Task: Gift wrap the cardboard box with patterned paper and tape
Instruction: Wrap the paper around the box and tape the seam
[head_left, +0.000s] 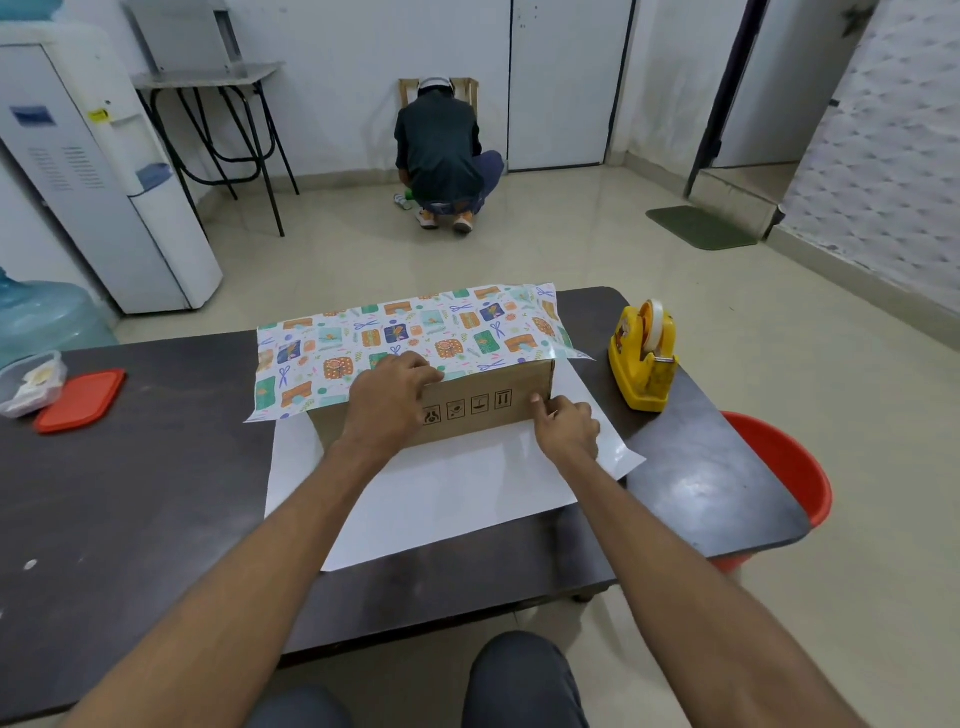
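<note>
A brown cardboard box (483, 410) with black handling symbols lies on the dark table (130, 493). Patterned wrapping paper (395, 338) is folded over its top from the far side, and the paper's white underside (457, 493) is spread flat on the table in front of the box. My left hand (389, 400) presses the paper's edge down on the box's top front edge. At the box's lower right front corner, my right hand (566, 428) has its fingers pinched on the white paper. A yellow tape dispenser (644, 358) stands to the right of the box.
A clear plastic container (31, 382) and its red lid (80, 400) lie at the table's left. A red bucket (784, 467) stands by the table's right edge. A person (447, 156) crouches on the floor beyond, near a water dispenser (104, 171) and folding table.
</note>
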